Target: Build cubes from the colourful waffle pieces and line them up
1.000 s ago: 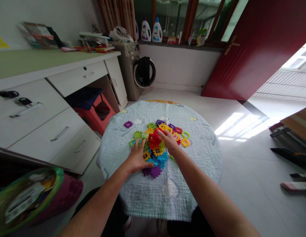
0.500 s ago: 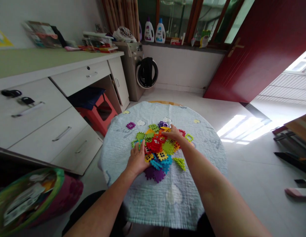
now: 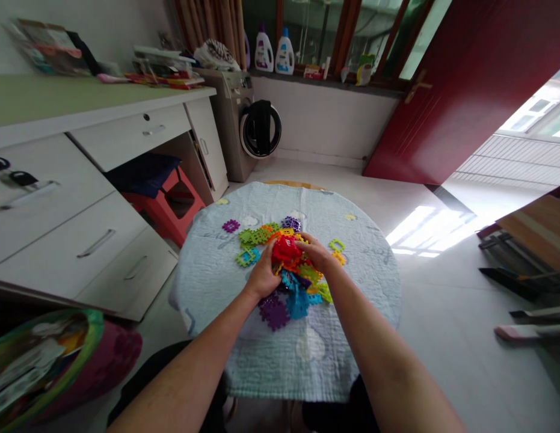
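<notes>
Red toothed plastic pieces (image 3: 286, 249) sit bunched between the person's left hand (image 3: 263, 275) and right hand (image 3: 317, 252), which grasp them from opposite sides, fingers curved inward. Around them, blue, green, yellow and purple toothed plastic pieces (image 3: 299, 302) lie heaped on a pale blue patterned cloth (image 3: 207, 294).

Red door (image 3: 446, 90), white drawers (image 3: 79, 245), sunlit floor (image 3: 424, 225)

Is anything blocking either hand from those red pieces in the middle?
Nothing visible is: the left hand and right hand flank the red pieces closely, apparently touching them on either side.
</notes>
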`<state>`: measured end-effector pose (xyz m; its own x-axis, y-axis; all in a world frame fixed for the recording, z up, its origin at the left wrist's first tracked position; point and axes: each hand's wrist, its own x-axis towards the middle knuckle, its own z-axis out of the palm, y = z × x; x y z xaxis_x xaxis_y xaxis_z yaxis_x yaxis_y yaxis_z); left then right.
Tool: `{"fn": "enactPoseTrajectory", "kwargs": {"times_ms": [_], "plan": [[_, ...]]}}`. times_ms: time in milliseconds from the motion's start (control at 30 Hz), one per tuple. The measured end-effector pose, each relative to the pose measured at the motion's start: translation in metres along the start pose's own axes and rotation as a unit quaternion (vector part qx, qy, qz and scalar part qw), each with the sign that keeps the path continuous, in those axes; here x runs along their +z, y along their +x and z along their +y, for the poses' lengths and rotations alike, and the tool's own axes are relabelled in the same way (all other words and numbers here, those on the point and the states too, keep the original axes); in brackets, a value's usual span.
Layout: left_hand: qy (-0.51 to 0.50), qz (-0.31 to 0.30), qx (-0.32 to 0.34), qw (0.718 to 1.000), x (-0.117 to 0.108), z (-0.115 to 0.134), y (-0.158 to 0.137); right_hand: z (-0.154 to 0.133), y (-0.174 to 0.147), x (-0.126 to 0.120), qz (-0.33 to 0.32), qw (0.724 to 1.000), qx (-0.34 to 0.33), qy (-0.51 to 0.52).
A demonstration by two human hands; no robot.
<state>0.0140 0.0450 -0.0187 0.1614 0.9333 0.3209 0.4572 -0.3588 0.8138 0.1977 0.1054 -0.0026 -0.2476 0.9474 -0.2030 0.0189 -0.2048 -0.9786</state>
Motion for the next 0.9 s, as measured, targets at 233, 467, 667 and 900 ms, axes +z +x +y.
{"fn": "enactPoseTrajectory", "kwargs": {"times_ms": [233, 467, 667, 900], "plan": [[-0.054, 0.036, -0.062, 0.996, -0.005, 0.016, 0.009, -0.019, -0.017, -0.003, 0.071, 0.993, -0.039, 0.082], [0.027, 0.009, -0.11, 0.994, -0.019, 0.004, 0.01, -0.023, -0.036, -0.03, 0.141, 0.987, 0.009, -0.073], [0.187, -0.111, -0.105, 0.97, -0.024, 0.012, -0.02, -0.013, -0.091, -0.041, 0.06, 0.889, 0.056, -0.45], [0.273, -0.223, -0.111, 0.929, -0.016, 0.024, -0.062, 0.031, -0.132, -0.003, 0.005, 0.802, 0.09, -0.591]]}}
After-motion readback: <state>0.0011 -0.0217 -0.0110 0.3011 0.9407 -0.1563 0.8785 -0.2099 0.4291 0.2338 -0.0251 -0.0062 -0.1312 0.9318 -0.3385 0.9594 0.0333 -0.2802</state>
